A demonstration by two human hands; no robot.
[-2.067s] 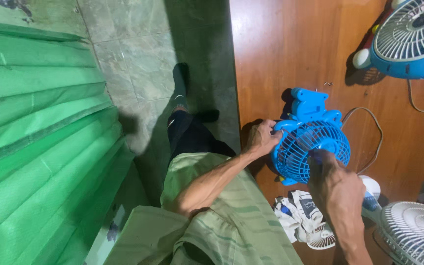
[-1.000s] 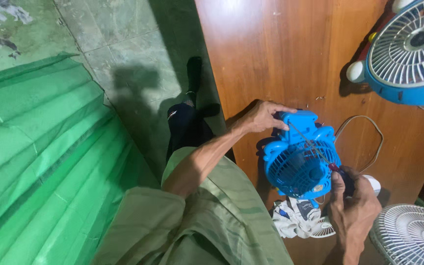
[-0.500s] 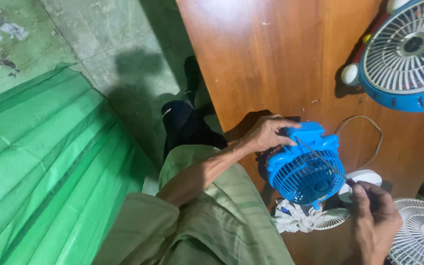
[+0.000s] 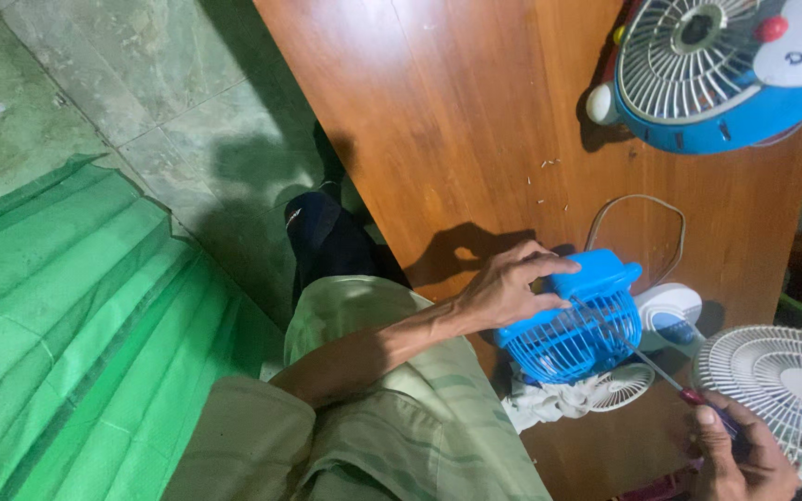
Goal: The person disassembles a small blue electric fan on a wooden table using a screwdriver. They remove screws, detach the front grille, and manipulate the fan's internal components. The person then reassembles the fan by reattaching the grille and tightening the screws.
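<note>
While my left hand (image 4: pixel 512 288) clamps over the top of the small blue fan (image 4: pixel 573 320) at the near edge of the wooden table (image 4: pixel 457 121), my right hand (image 4: pixel 740 455) is closed round the red-handled screwdriver (image 4: pixel 652 362), its shaft reaching into the grille. I judge this fan light and hollow, with thin plastic bars that would flex or crack under a hard squeeze; the solid housing behind the grille, where my fingers already sit, is the safer hold. Largest around it is the round blue-and-white cartoon fan (image 4: pixel 717 70) at the far corner, well apart. A white fan grille (image 4: pixel 786 394) lies just beside my right hand, crowding the screwdriver's swing. Near the blue fan sit a white base (image 4: pixel 670 311), a loop of cord (image 4: pixel 638 232), a small white grille piece (image 4: pixel 624 385) and a crumpled white cloth (image 4: pixel 549 401) under it.
</note>
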